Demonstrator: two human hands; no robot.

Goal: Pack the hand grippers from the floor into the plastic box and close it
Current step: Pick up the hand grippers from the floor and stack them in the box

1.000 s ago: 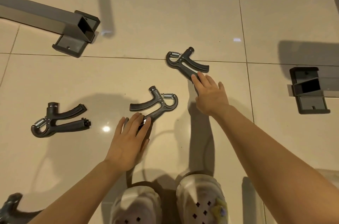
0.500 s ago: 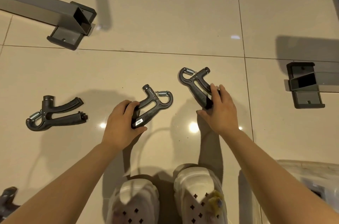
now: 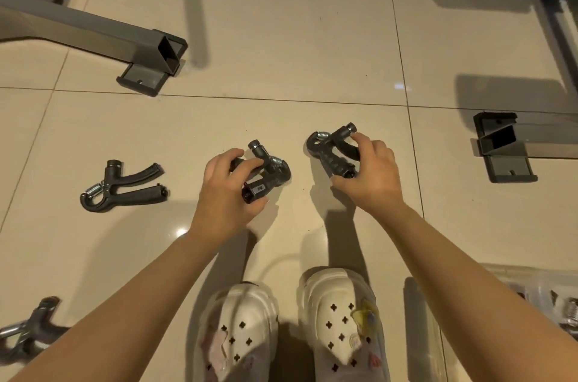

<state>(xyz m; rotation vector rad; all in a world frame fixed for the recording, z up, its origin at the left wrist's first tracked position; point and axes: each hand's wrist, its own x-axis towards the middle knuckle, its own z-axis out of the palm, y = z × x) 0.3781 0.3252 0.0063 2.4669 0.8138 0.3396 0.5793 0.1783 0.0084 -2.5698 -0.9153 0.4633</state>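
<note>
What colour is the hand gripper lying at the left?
Black, with a silver spring; the hand gripper shows in the head view.

Both forearms are bare, with no sleeves in view. The left hand and right hand wear no gloves. The feet wear off-white perforated clogs with clover-shaped holes and small charms.

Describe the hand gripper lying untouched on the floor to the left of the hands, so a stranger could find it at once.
Start at the grey metal frame foot on the tiled floor, upper left, and drop toward the person. There lies a black hand gripper, beside the left hand. Unlike the grippers in the left and right hand, no hand touches it, and its handles splay open toward the right.
</note>
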